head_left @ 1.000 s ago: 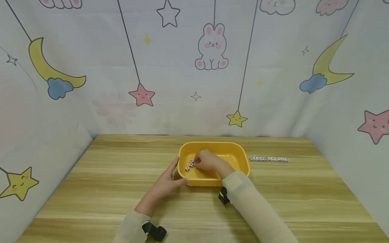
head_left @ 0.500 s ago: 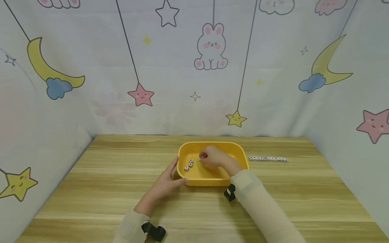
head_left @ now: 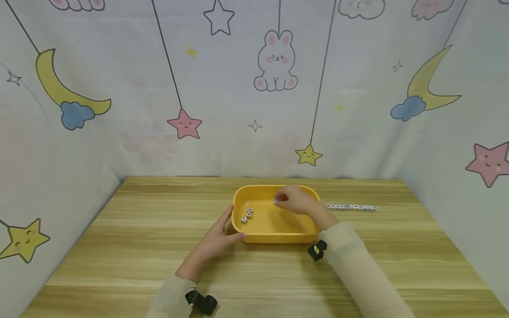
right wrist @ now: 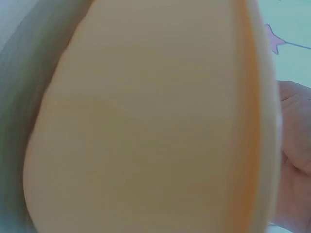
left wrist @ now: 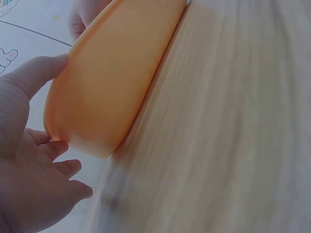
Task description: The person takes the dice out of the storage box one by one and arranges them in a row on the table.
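Observation:
Inside a yellow plastic tub, my right hand pinches a small white die between thumb and fingertips, above the tub floor near its back wall. My left hand rests against the tub's left front corner. Its thumb touches the front rim, and the extended fingers lie along the left side. Three loose dice lie on the tub floor at the left. In the right wrist view the tub wall hides the fingertips and the die; only part of the right hand shows.
A straight row of several dice lies on the wooden table just right of the tub. Behind the table hangs a white cloth printed with stars, moons and a rabbit. Black wrist cameras sit on both sleeves.
My right hand has lifted a die away from the group at the tub's left and carried it rightward and back. My left hand stays at the tub's corner.

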Demonstrator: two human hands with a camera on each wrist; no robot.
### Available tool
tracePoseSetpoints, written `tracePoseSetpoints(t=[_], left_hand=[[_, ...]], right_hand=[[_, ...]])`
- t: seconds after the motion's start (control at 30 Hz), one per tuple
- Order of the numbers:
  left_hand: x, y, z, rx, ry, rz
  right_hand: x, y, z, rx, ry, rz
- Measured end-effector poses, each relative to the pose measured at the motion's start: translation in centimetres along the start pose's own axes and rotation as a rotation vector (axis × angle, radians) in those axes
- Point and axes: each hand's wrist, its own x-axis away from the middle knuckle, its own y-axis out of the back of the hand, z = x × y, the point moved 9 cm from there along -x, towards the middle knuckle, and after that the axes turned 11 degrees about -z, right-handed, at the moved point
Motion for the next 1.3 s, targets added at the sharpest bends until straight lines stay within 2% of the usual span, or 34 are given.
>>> tracePoseSetpoints(t=[0.17,0.5,0.77,1.0,1.3], left_hand=[[-0.1,-0.1,0.3,0.013,0.003,0.001],[-0.1,0.0,0.2,0.009,0.011,-0.007],[-0.1,-0.1,0.2,-0.002,0.005,-0.001],[-0.1,0.1,0.2,0.001,0.008,-0.007],[0.0,0.0,0.1,0.003,0.012,-0.002]], right_hand=[[0.9,1.8,-0.8,-0.008,0.026,-0.03],[3.0,5.0,-3.4,-0.022,-0.031,-0.057],[5.1,7.8,-6.7,0.006,-0.069,-0.084],[7.2,10.2,-9.7,0.064,-0.095,-0.138],[9.9,11.3,-13.5,0.091,-0.183,-0.138]])
